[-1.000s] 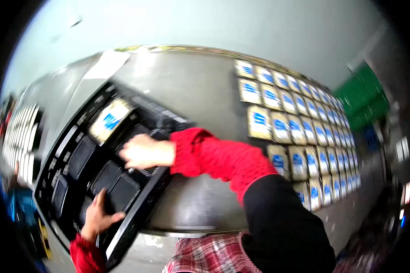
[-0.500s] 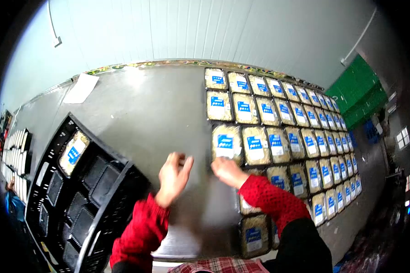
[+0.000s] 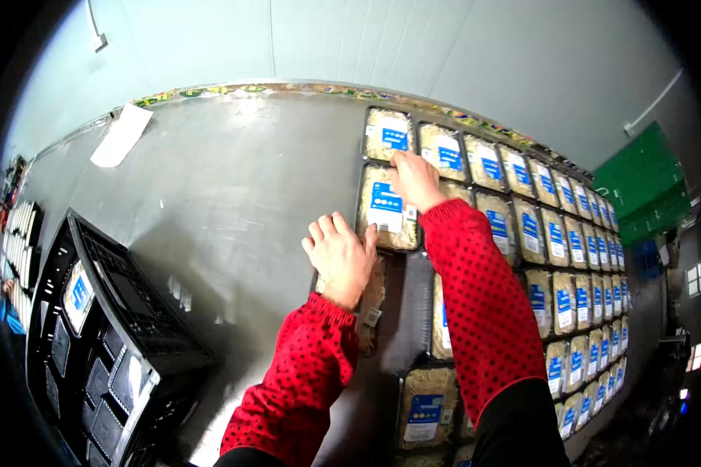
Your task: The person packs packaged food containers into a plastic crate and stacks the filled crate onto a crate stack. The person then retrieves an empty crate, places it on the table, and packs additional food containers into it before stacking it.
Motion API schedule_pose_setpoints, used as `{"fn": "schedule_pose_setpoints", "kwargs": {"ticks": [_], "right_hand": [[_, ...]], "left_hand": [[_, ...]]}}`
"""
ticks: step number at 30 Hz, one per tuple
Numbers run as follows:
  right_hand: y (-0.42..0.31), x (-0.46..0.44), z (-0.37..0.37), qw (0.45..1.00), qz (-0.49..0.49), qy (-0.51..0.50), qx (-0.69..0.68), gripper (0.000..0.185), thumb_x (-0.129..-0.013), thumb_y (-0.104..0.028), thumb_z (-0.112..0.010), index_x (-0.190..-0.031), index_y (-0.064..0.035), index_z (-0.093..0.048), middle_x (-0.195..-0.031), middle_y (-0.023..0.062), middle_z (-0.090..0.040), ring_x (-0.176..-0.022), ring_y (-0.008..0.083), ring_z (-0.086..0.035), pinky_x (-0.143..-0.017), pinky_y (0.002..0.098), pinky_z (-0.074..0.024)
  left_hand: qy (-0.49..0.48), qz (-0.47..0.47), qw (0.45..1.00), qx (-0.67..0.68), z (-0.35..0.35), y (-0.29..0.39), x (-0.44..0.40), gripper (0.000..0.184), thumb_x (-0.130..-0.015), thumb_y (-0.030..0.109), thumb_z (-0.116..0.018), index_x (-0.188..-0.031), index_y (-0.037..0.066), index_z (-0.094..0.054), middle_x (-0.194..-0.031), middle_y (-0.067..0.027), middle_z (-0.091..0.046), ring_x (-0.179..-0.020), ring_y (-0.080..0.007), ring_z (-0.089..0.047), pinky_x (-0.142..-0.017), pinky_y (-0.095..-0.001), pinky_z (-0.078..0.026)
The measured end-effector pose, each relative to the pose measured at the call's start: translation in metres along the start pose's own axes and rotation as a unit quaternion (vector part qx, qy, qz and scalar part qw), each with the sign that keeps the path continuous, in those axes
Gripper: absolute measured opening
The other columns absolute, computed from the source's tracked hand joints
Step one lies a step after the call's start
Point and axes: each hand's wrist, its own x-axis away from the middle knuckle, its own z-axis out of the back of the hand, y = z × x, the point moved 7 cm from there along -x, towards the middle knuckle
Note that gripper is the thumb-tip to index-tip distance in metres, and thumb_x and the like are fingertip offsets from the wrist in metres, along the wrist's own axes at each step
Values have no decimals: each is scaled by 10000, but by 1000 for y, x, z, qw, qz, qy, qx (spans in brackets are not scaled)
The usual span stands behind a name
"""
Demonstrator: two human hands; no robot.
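My right hand (image 3: 417, 182) has its fingers curled at the far right corner of a sealed food tray (image 3: 387, 208) with pale contents and a blue-and-white label. My left hand (image 3: 341, 261) is spread, fingers apart, its thumb at that tray's near left corner. Partly hidden beneath my left hand and wrist lies another tray (image 3: 375, 307), its blue label out of sight. Behind the tray at my right hand sits one more labelled tray (image 3: 389, 134). Rows of similar trays (image 3: 487, 165) stretch away to the right.
A black plastic crate (image 3: 144, 307) stands tilted in view at the left with a labelled tray (image 3: 78, 296) inside. White paper (image 3: 123, 136) lies on the grey metal table (image 3: 234, 163) toward the back wall. Green containers (image 3: 642, 187) stand at the far right.
My right hand has moved farther back to a tray in the second row. My left hand has moved right, over a tray. The view has shifted; the crate appears lower and farther left.
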Motion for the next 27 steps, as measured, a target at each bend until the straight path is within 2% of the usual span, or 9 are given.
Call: {"fn": "schedule_pose_setpoints", "kwargs": {"ticks": [5, 8, 12, 14, 16, 19, 21, 25, 27], "right_hand": [[-7, -19, -45, 1000, -20, -19, -6, 198, -834, -210, -575, -858, -64, -706, -853, 188, -684, -839, 380, -656, -781, 475, -516], [-6, -15, -32, 998, -32, -26, -44, 181, -835, -204, -588, -876, -69, -702, -849, 186, -685, -826, 382, -654, -775, 458, -519], [36, -9, -15, 986, -108, 112, -54, 249, -805, -243, -676, -958, -47, -678, -868, 174, -681, -844, 370, -653, -766, 451, -515], [27, 2, -29, 999, -28, 10, -27, 381, -763, -204, -731, -1071, -13, -615, -948, 199, -647, -953, 383, -620, -809, 469, -502], [27, -1, -52, 990, -79, -109, 44, 499, -730, -220, -773, -1121, -11, -543, -903, 209, -651, -842, 417, -638, -738, 493, -521], [26, -20, -76, 974, 44, 159, 155, 223, -938, -191, -475, -890, -66, -654, -773, 157, -640, -706, 312, -647, -623, 448, -528], [22, -33, -85, 943, 119, 236, 201, 112, -882, -138, -527, -904, -99, -630, -805, 105, -592, -760, 265, -630, -604, 405, -527], [8, -29, -108, 946, 161, 78, 271, 94, -842, -120, -558, -918, -83, -600, -846, 107, -612, -778, 268, -646, -658, 398, -522], [-46, -4, -62, 965, 159, 43, 207, 95, -841, -134, -576, -902, -62, -590, -832, 120, -626, -756, 278, -654, -669, 419, -524]], "left_hand": [[-256, 1, 962, 94, -47, -15, 0, 394, -941, 405, -506, -858, 32, -605, -818, -161, -668, -804, -326, -661, -690, -456, -523], [-144, -41, 985, 88, -38, 1, -8, 337, -977, 313, -507, -768, 70, -613, -584, -150, -556, -482, -332, -540, -497, -439, -449], [-252, -107, 942, 194, -34, -12, 1, 368, -983, 308, -416, -861, 6, -586, -761, -226, -668, -709, -383, -672, -664, -489, -528], [-282, -69, 947, 139, -24, -23, 20, 374, -979, 316, -420, -845, -1, -567, -648, -214, -633, -651, -417, -648, -648, -522, -515], [-183, -80, 964, 178, 81, -22, 5, 243, -925, 249, -521, -795, 43, -516, -560, -153, -595, -462, -366, -588, -452, -475, -478], [-257, -128, 941, 177, 156, -47, 46, 191, -864, 199, -619, -822, 52, -504, -643, -136, -571, -539, -307, -598, -463, -414, -479], [-253, -156, 941, 162, 220, -55, 50, 250, -899, 217, -601, -792, 48, -450, -634, -98, -537, -546, -298, -570, -479, -405, -472], [-161, -148, 966, 136, 336, -73, 31, 301, -943, 256, -549, -766, 41, -433, -546, -120, -508, -480, -343, -557, -435, -452, -450], [-265, -177, 924, 213, 367, -92, 26, 299, -934, 241, -559, -739, 55, -430, -476, -102, -458, -401, -331, -509, -388, -439, -420]]}}
